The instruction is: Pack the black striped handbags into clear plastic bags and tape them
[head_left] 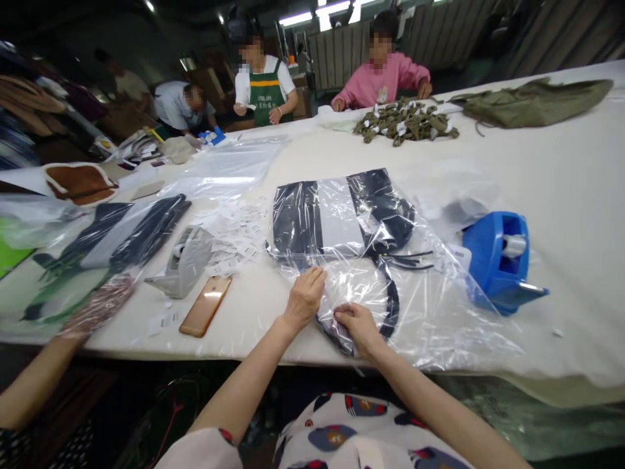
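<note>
In front of me lies a clear plastic bag (442, 319) with a folded dark navy article (295, 218) inside. The article has a pale grey middle panel, and a dark looped strap (392, 299) curves below it. Both hands are at the near part of the plastic. My left hand (306, 296) is closed, its fingertips together on the film at the article's lower edge. Closer to the table edge, my right hand (357, 326) pinches the film inside the strap's loop. What lies under the fingertips is partly hidden.
A blue tape dispenser (498, 260) stands right, a grey dispenser (188, 260) left, beside a phone (206, 306) and scattered labels (234, 238). A co-worker's hand (105, 303) is inside another plastic bag at left. Olive straps (405, 122) and olive fabric (537, 103) lie across the table.
</note>
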The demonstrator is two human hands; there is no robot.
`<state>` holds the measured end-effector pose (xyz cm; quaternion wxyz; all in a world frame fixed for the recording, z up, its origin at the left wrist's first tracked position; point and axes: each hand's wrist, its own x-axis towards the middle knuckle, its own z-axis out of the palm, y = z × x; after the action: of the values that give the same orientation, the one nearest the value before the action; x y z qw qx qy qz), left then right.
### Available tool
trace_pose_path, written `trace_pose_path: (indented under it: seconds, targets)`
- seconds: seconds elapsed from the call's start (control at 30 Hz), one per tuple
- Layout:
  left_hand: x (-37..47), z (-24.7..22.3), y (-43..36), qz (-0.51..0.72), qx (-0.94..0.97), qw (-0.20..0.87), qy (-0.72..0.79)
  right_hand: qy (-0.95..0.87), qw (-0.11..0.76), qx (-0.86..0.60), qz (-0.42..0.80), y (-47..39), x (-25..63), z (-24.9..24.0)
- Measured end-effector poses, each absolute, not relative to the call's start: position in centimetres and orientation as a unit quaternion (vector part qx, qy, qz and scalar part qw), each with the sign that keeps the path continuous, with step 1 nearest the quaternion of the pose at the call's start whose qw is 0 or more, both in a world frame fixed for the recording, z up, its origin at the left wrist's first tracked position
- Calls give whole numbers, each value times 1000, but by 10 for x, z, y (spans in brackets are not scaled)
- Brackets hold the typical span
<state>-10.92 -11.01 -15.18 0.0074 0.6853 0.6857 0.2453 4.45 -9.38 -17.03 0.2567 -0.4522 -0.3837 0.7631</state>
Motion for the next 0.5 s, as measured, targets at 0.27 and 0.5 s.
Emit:
trace_pose_path:
  seconds: [0.27,0.5]
  targets:
    - [-99,-175,-98,31,727,-37,685,-580,272,-461,614,-96,70,-159]
    - [-99,-176,-91,1,753,-48,656,-750,355,-557,-16,-76,214,-115]
